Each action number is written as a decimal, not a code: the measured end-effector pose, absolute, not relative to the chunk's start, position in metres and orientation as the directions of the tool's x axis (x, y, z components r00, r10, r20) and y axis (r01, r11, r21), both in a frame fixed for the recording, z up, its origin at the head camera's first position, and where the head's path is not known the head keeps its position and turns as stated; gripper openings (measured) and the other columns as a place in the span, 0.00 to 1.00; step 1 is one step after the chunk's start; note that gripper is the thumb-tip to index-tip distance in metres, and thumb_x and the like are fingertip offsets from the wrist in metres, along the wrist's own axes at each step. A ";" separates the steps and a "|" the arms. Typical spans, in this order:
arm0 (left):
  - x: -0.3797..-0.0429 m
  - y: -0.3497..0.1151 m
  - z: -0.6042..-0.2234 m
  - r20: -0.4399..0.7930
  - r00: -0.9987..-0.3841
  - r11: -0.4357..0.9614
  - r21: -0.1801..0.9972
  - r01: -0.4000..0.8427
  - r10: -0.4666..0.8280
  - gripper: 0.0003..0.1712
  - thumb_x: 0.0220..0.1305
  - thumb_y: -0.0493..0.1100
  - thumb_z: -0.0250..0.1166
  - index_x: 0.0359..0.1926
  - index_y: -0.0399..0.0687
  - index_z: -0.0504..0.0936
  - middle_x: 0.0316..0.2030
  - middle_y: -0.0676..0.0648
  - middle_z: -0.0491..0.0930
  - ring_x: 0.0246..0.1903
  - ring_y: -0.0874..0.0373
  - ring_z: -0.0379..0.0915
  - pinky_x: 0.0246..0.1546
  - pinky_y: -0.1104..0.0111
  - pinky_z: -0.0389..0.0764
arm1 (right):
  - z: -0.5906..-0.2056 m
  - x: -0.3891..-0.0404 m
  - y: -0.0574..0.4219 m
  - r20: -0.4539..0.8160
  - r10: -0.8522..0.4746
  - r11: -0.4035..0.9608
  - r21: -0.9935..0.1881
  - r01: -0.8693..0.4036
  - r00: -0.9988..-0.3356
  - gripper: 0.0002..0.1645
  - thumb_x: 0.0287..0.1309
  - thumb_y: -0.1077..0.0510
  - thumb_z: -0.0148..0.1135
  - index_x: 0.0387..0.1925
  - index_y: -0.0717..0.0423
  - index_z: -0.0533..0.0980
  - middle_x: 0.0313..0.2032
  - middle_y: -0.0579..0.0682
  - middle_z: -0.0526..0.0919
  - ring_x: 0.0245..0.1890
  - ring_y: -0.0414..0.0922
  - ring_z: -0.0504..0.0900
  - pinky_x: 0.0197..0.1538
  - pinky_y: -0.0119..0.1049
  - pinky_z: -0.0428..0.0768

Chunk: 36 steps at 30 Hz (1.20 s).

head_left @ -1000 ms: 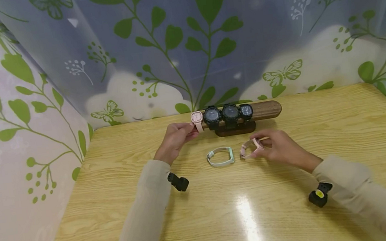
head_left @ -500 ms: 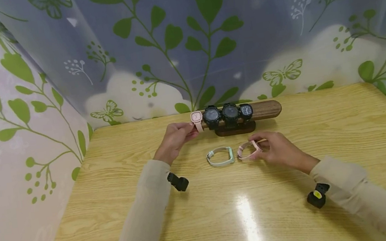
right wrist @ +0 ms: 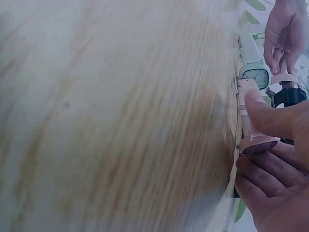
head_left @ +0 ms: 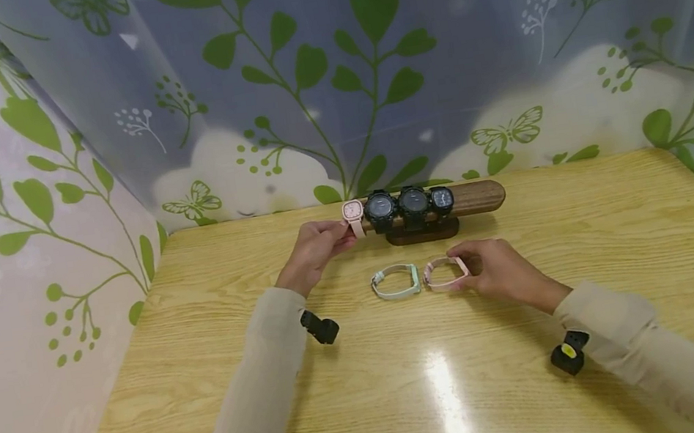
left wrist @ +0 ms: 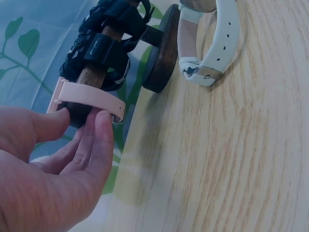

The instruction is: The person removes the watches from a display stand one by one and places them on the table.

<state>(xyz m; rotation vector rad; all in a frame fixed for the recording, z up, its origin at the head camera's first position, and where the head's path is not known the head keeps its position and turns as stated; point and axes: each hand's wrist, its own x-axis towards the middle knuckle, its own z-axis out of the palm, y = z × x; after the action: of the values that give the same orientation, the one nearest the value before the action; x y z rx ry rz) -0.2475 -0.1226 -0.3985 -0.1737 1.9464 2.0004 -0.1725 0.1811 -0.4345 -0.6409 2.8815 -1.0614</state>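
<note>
My left hand [head_left: 312, 254] pinches a pink square-faced watch [head_left: 353, 211] at the left end of a wooden watch stand [head_left: 478, 198]. Up close in the left wrist view, my thumb is at the case edge and my fingertips meet the strap, around the bar's rounded end. My right hand [head_left: 501, 269] pinches a second pink watch [head_left: 434, 285] by its face side, thumb and fingers on opposite edges. That watch stands on its side, its strap closed in a loop. Just left of it, a mint-green watch [head_left: 398, 294] sits in a similar loop on the table.
Several black watches [head_left: 413, 201] fill the middle of the stand bar, whose right part is bare wood. The stand's dark base [head_left: 423, 233] rests on the wood-grain table [head_left: 229, 277] near the back edge. A patterned curtain [head_left: 474, 28] hangs behind.
My right hand has moved slightly left, bringing the second pink watch upright on its side, close to the mint-green watch. My left hand and the stand have stayed still.
</note>
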 end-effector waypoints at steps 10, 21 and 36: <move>-0.246 -0.122 -0.397 -0.322 -0.933 -0.006 0.945 -0.327 0.162 0.18 0.78 0.35 0.55 0.61 0.26 0.76 0.50 0.33 0.80 0.59 0.37 0.74 0.65 0.55 0.76 | -0.433 -0.171 0.181 0.115 -0.387 0.693 -0.617 -0.371 -0.915 0.31 0.48 0.55 0.82 0.52 0.67 0.81 0.41 0.55 0.87 0.37 0.45 0.80 0.45 0.47 0.83; -0.248 -0.121 -0.399 -0.320 -0.935 0.000 0.946 -0.324 0.156 0.19 0.78 0.35 0.55 0.62 0.26 0.75 0.53 0.31 0.78 0.59 0.38 0.74 0.64 0.56 0.77 | -0.426 -0.170 0.186 0.048 -0.381 0.712 -0.622 -0.326 -0.924 0.40 0.50 0.52 0.81 0.59 0.69 0.77 0.56 0.64 0.82 0.59 0.63 0.78 0.62 0.60 0.77; -0.249 -0.121 -0.402 -0.324 -0.935 -0.008 0.944 -0.329 0.145 0.19 0.78 0.35 0.55 0.62 0.26 0.75 0.46 0.37 0.81 0.59 0.37 0.74 0.64 0.56 0.77 | -0.416 -0.179 0.231 -0.017 -0.253 0.698 -0.696 -0.170 -0.967 0.44 0.57 0.46 0.76 0.65 0.69 0.72 0.62 0.68 0.76 0.60 0.65 0.77 0.61 0.61 0.78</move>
<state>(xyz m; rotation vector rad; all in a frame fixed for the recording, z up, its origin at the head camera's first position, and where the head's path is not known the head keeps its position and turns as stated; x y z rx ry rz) -0.2491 -0.1213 -0.4017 -0.1910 1.9458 2.0108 -0.1786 0.2306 -0.4156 -0.3488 2.7912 -1.1276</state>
